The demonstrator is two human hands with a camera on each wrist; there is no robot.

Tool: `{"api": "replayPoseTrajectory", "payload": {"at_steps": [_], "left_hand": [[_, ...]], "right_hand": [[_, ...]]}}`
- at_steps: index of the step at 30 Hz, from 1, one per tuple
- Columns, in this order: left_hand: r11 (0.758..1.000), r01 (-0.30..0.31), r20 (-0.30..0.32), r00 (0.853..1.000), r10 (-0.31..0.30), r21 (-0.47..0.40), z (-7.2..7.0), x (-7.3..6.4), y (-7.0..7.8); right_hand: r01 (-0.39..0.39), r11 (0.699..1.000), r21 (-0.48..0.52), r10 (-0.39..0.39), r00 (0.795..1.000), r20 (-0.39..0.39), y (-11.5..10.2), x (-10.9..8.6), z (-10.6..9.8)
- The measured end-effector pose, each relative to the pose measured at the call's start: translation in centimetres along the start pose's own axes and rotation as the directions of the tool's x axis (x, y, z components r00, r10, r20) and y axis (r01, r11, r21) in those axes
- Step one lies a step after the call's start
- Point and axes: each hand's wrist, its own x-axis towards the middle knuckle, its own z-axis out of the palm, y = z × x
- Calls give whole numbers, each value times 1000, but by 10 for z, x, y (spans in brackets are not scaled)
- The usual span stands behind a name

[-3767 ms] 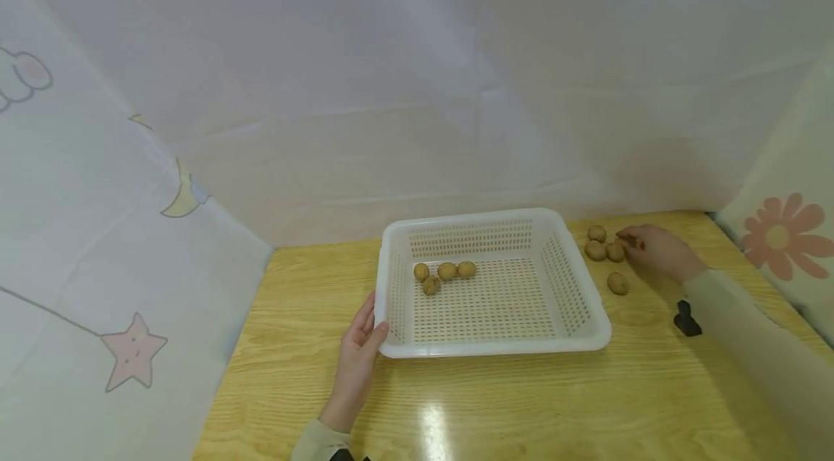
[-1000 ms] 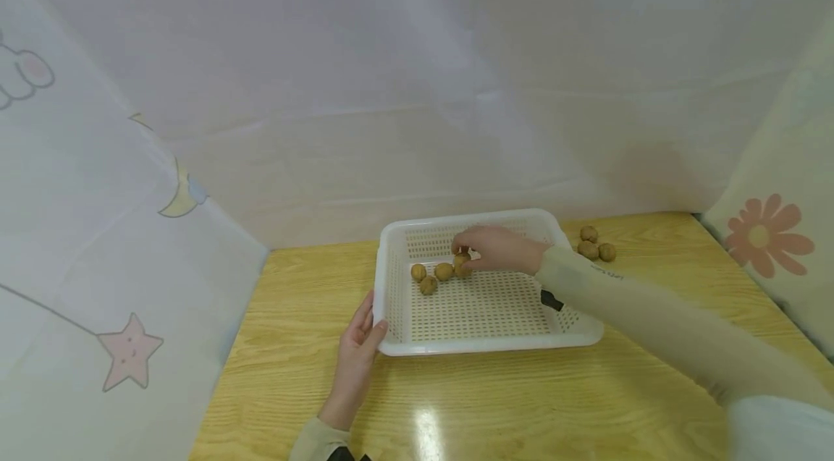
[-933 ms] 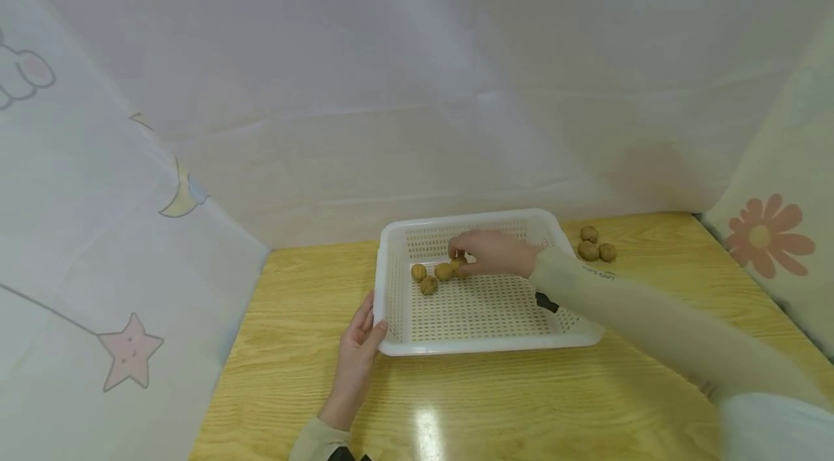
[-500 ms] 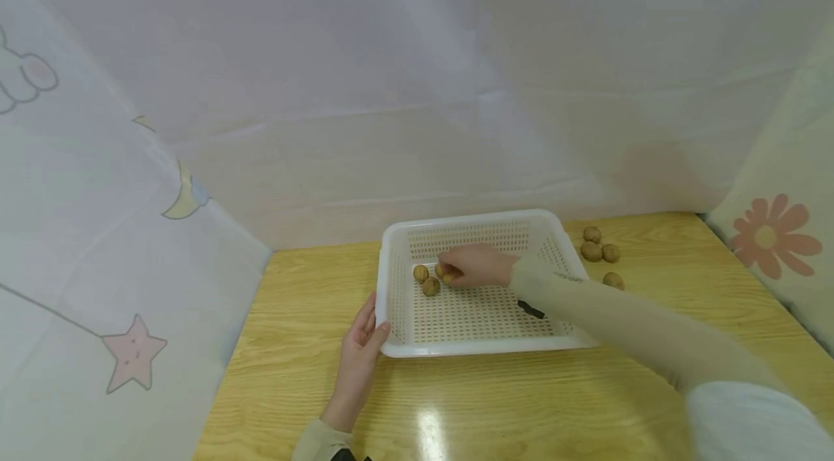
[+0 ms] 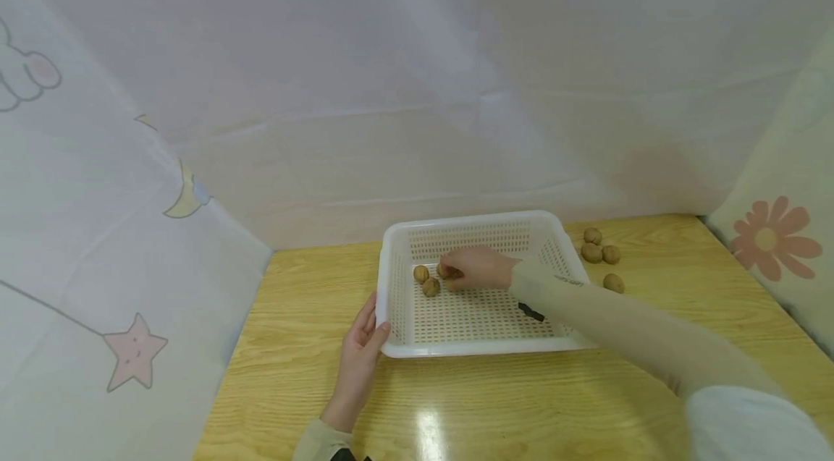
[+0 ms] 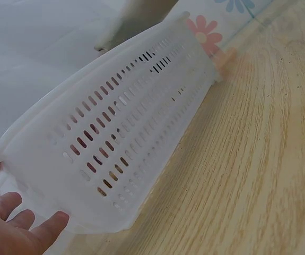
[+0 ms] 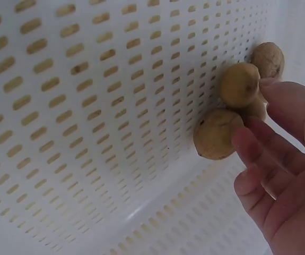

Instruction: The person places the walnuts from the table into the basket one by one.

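Note:
A white perforated plastic basket stands on the wooden table. My left hand grips its left rim, thumb on the front corner and fingers along the outside; the left wrist view also shows these fingers against the wall. My right hand reaches inside, thumb and fingers curled about walnuts low over the floor. In the right wrist view, the thumb touches one light walnut and a fingertip meets another walnut; a wrinkled walnut lies just beyond. To the hand's left sit two walnuts. Others are partly hidden by the hand.
On the table, right of the basket, three walnuts cluster near the back edge. A single walnut lies nearer, close to the right sleeve. A pale printed cloth hangs behind and at both sides.
From the walnut group at the right, my right hand has come into the basket, carrying a walnut. It then shifted slightly left and lower among the others. The left hand keeps its grip.

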Motion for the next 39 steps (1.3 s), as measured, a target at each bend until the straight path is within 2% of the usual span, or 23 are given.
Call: {"api": "replayPoseTrajectory", "payload": {"at_steps": [8, 15, 20, 31, 39], "left_hand": [[1000, -6, -9, 1000, 6, 4, 1, -1, 0], [1000, -2, -12, 1000, 3, 15, 1, 0, -1], [1000, -2, -12, 1000, 3, 18, 0, 1, -2], [1000, -9, -11, 1000, 9, 20, 0, 1, -2], [1000, -3, -7, 1000, 4, 25, -1, 1, -2]], "right_hand": [[-61, 997, 48, 61, 998, 4, 1, -11, -13], [-27, 999, 41, 29, 998, -59, -5, -30, -31], [-44, 998, 34, 47, 995, -91, -6, -46, -47], [-76, 994, 78, 87, 984, -158, 5, -90, -72], [-143, 979, 142, 170, 965, -199, 25, -133, -81]]}}
